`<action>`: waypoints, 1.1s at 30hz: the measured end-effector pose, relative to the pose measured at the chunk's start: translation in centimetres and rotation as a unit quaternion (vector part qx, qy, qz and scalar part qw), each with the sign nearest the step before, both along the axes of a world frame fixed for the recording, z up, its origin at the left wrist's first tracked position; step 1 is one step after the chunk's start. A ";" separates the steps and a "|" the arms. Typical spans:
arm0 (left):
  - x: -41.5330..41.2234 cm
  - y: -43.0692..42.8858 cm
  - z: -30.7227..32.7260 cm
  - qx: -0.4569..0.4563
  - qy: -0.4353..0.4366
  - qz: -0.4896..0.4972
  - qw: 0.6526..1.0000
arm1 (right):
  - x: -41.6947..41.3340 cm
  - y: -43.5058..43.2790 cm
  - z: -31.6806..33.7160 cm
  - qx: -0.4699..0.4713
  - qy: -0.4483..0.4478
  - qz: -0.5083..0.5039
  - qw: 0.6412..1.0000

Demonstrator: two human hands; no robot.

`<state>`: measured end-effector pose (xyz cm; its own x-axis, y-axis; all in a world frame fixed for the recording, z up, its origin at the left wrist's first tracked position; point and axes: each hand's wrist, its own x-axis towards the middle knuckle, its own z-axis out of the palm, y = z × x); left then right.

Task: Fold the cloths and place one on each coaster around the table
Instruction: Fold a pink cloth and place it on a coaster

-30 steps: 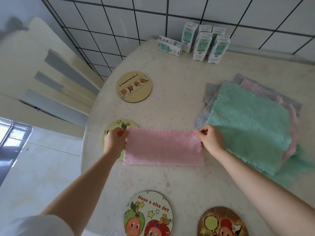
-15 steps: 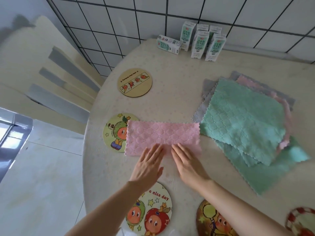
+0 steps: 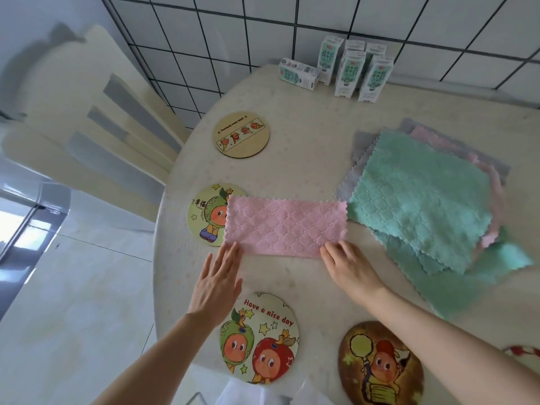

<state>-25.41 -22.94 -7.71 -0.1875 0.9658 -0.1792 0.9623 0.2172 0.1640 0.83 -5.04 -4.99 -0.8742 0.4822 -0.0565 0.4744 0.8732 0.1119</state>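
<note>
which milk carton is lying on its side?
The leftmost milk carton, nearest the table's left edge. It lies flat on the table; the other cartons stand upright beside it.

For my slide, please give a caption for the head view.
Both hands flatten a half-folded pink cloth overlapping one coaster.

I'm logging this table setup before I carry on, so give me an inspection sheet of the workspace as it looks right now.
Surface: pale round table, speckled.
Job's things: pink cloth folded in half, its left end overlapping one coaster; stack of unfolded cloths to the right; bare coasters.
Clutter: milk cartons by the wall, one lying down.
Grippers: left hand and right hand flat, fingers at the cloth's near edge.
Cables: nothing seen.
Surroundings: cream chair, tiled wall.
</note>
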 end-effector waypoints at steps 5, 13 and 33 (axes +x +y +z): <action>3.3 2.1 0.6 0.018 -0.044 -0.055 0.997 | -1.8 0.9 1.0 0.006 -0.006 -0.015 1.000; 7.0 4.7 1.2 0.011 -0.083 -0.082 0.993 | -0.7 -4.2 3.2 -0.101 0.049 0.018 0.994; 5.2 -2.9 2.4 0.066 -0.257 -0.163 0.950 | 0.7 -5.4 0.6 -0.138 -0.081 0.194 0.968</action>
